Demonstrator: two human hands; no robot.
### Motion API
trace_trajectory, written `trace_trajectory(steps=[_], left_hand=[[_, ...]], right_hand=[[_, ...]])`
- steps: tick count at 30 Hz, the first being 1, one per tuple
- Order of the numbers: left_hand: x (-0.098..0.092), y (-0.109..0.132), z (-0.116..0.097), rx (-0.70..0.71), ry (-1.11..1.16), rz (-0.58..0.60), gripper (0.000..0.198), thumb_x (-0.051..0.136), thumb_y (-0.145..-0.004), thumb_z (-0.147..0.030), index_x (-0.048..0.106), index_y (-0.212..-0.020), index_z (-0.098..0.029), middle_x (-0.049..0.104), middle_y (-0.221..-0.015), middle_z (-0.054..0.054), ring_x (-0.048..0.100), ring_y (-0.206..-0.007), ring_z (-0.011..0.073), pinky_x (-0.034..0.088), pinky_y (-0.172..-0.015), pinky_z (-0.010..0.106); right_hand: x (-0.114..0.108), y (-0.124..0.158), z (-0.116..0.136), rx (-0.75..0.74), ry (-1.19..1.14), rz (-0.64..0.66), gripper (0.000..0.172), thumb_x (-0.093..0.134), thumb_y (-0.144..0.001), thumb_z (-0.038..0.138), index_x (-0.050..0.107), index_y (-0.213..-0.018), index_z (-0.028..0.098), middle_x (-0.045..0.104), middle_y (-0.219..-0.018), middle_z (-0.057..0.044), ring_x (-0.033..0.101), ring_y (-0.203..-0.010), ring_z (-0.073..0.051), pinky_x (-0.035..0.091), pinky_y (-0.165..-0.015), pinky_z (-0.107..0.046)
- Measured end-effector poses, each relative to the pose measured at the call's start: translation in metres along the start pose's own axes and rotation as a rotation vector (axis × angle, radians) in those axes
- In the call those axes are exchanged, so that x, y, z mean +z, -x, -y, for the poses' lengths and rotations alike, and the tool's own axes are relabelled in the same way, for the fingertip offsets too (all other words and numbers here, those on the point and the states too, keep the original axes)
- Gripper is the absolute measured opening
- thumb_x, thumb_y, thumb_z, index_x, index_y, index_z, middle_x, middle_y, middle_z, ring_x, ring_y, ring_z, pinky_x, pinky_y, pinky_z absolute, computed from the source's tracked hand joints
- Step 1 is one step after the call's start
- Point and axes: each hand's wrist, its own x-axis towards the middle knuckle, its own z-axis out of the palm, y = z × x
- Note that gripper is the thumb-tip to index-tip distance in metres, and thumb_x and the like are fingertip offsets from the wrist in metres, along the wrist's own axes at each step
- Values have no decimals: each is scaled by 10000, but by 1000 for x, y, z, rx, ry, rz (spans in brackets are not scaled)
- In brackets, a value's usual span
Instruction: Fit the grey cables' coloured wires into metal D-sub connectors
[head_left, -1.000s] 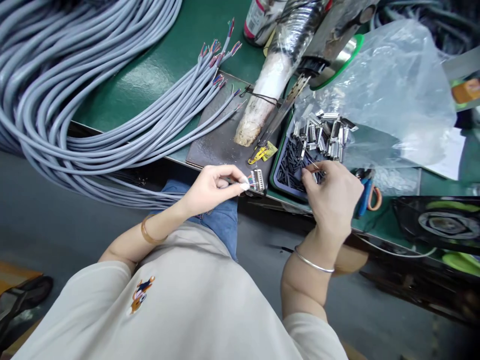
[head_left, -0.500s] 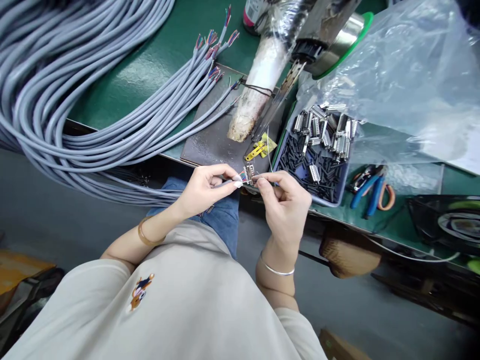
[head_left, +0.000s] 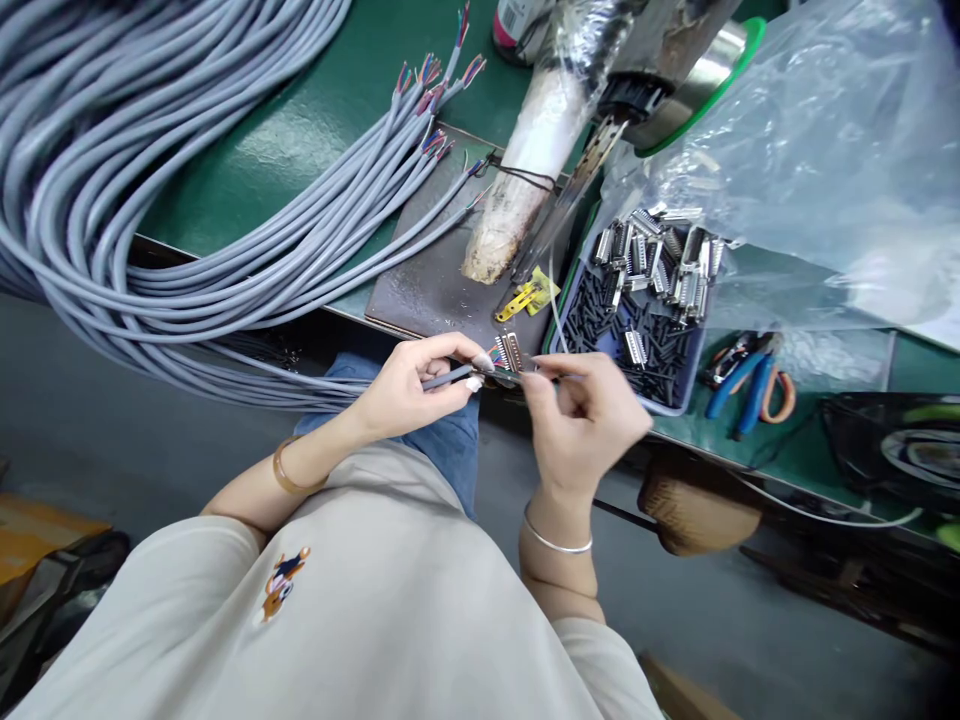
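Observation:
My left hand [head_left: 435, 375] is closed round the end of a grey cable [head_left: 448, 378], thumb and fingers pinched together. Coloured wires run from that end into a multi-pin connector [head_left: 510, 351], held just over the table's front edge. On the connector's other side, my right hand [head_left: 581, 410] has its thumb and forefinger pinched close by. A thin dark, shiny piece shows below the connector between the two hands; whether the right fingers grip it or the connector's edge is too small and blurred to make out.
Grey cables [head_left: 300, 250] with stripped ends lie at left. A wrapped tube [head_left: 517, 190] and metal rods angle down over a brown board [head_left: 420, 280]. At right are a bin [head_left: 686, 385] of connectors and black sleeves, pliers [head_left: 754, 390], a solder spool [head_left: 705, 90] and plastic sheeting [head_left: 810, 170].
My right hand has shifted a little to the right, away from the left hand. The connector has turned slightly, and the cable in my left hand now shows more plainly.

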Motion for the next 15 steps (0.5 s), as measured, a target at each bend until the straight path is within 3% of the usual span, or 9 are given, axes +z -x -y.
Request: trace_trajectory(steps=[3, 5, 8, 10, 13, 15], left_hand=[[0, 1, 0, 87, -42, -19, 147, 726, -848, -252, 738, -909, -120, 720, -905, 75, 596, -691, 94, 447, -600, 213], [0, 1, 1, 174, -97, -42, 127, 739, -858, -259, 750, -876, -133, 735, -886, 78, 633, -749, 120, 475, -651, 231], [1, 0, 2, 287, -191, -84, 90, 704, -886, -233, 734, -853, -155, 738, -851, 65, 648, -767, 132, 492, -689, 246], [2, 1, 1, 346, -240, -107, 74, 681, -886, -206, 707, -833, -162, 732, -844, 57, 636, -749, 127, 489, -681, 242], [4, 2, 1, 331, -241, -133, 54, 662, -857, -165, 659, -804, -159, 723, -855, 50, 569, -655, 91, 443, -601, 216], [6, 1, 1, 244, -170, -152, 67, 664, -839, -173, 633, -783, -153, 711, -839, 46, 534, -614, 73, 418, -564, 202]], right_hand=[[-3, 2, -4, 164, -93, 55, 238, 689, -931, 389, 740, -1098, 227, 750, -872, -12, 281, -433, -54, 292, -430, -254], [-1, 1, -5, 246, -222, 167, 255, 684, -928, 401, 749, -1095, 220, 763, -869, -22, 398, -439, -63, 346, -424, -237], [4, -1, -5, 339, -457, 241, 290, 669, -930, 434, 754, -1079, 199, 741, -769, -17, 627, -568, -125, 523, -540, -255], [7, -2, -5, 393, -589, 319, 338, 632, -951, 469, 755, -1090, 186, 692, -653, 3, 657, -586, -147, 560, -587, -282], [10, -3, -4, 408, -634, 371, 355, 600, -972, 477, 766, -1084, 183, 652, -583, 22, 628, -550, -137, 531, -565, -273], [11, -2, -1, 363, -502, 273, 301, 633, -958, 438, 776, -1071, 199, 670, -622, 21, 600, -535, -119, 481, -529, -253]])
